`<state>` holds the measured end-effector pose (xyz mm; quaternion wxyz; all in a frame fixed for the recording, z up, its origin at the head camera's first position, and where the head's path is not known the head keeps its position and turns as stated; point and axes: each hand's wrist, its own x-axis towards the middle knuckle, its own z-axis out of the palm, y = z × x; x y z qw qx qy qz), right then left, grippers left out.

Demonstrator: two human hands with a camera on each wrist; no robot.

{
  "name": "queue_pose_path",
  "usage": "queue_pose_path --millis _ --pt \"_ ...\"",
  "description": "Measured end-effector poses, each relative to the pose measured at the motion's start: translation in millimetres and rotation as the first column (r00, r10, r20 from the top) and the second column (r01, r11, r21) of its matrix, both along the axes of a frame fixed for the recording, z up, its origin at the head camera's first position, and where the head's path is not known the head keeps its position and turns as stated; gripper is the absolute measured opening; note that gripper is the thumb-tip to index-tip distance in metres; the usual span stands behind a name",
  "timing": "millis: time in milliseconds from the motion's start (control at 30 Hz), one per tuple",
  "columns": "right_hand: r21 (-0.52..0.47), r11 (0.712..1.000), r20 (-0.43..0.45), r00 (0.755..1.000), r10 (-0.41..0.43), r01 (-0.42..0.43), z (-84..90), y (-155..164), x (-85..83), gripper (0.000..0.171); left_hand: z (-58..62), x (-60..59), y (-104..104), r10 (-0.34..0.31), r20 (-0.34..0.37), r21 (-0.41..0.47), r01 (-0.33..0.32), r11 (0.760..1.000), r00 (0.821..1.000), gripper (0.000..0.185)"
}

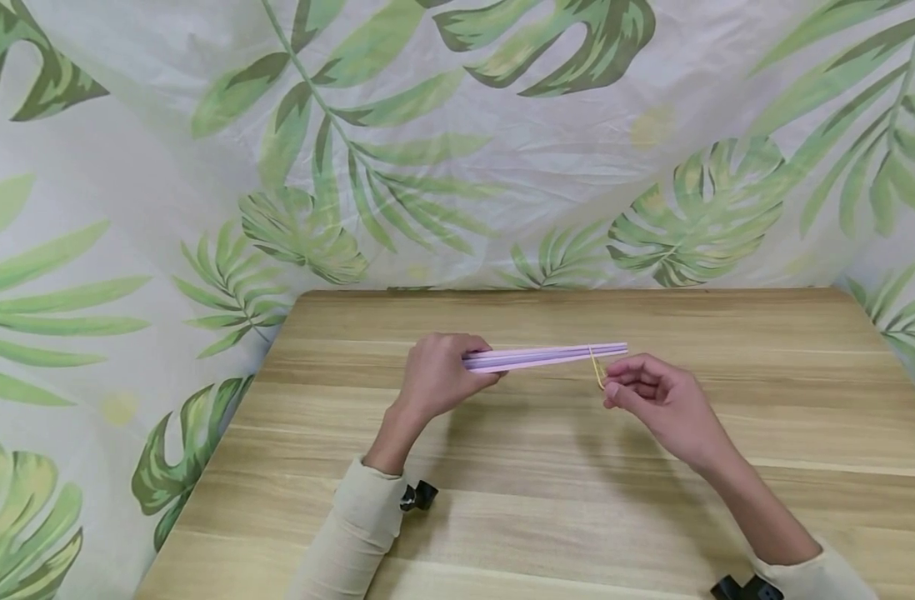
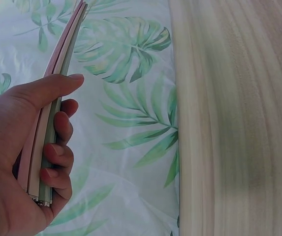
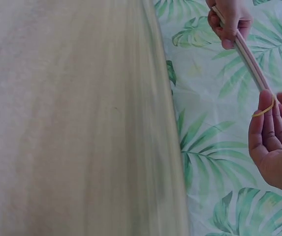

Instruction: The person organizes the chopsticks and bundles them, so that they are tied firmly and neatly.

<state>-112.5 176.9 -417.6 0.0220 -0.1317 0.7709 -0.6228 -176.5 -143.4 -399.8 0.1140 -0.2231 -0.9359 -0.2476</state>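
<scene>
My left hand (image 1: 438, 375) grips a bundle of slim chopsticks (image 1: 540, 358) by the thick end. In the left wrist view its fingers wrap round the sticks (image 2: 43, 137), which show pink, cream and green sides. The narrow ends point right, toward my right hand (image 1: 671, 412). A yellow rubber band (image 1: 595, 365) loops about the bundle near those tips. My right fingers hold the band's lower end, stretched down and away from the sticks. From the right wrist, the band (image 3: 265, 112) crosses the fingers at the tips of the bundle.
A wooden table (image 1: 517, 525) lies under both hands, which are raised above its surface. Behind it and at the left hangs a pale cloth (image 1: 547, 167) printed with green leaves. Small black devices (image 1: 420, 497) sit at both sleeve cuffs.
</scene>
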Motion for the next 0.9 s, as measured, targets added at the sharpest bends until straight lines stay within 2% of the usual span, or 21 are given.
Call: queue_pose_path --millis 233,500,633,733,900 --pt "-0.046 0.998 0.01 0.999 0.034 -0.033 -10.1 0.5 -3.4 0.025 1.8 0.5 -0.1 -0.006 0.004 0.035 0.006 0.999 1.0 0.02" --pt "0.011 0.996 0.1 0.992 0.083 -0.085 -12.4 0.0 -4.2 0.027 4.0 2.2 0.3 0.0 0.021 0.073 -0.002 0.997 1.0 0.026" --pt "0.005 0.994 0.122 0.987 0.104 -0.106 -13.1 -1.7 -3.3 0.028 5.0 2.3 0.5 0.011 0.032 0.065 -0.013 0.998 0.999 0.025" --pt "-0.002 0.993 0.107 0.988 0.115 -0.115 -13.8 -4.1 -2.2 0.027 4.9 2.2 0.6 0.021 0.046 0.061 -0.024 0.998 0.999 0.024" --pt "0.037 0.995 0.027 0.995 0.097 -0.098 -14.8 -9.1 0.8 0.021 4.0 1.8 1.0 0.051 0.069 0.055 -0.055 0.997 0.996 0.024"
